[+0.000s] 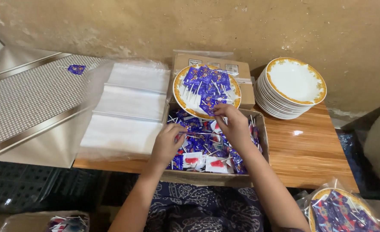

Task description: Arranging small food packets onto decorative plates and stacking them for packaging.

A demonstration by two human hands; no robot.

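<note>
Your left hand (167, 144) reaches into the cardboard box (262, 129) on the desk (310, 150), fingers pinched together on the stick of one wrapped lollipop; your right hand (235, 124) hovers at the box's far edge, fingertips closed on another blue lollipop wrapper (218, 107) just beside the filled plate (179, 92); loose blue lollipops (198, 137) fill the box, sticks crossing. Risk: crossed sticks may snag and drag neighbours over the box wall; the filled plate sits tilted on the box rim and a second carton, so a nudge could tip it; the plate stack (290, 88) and clear bags (130, 107) stand near your elbows.
</note>
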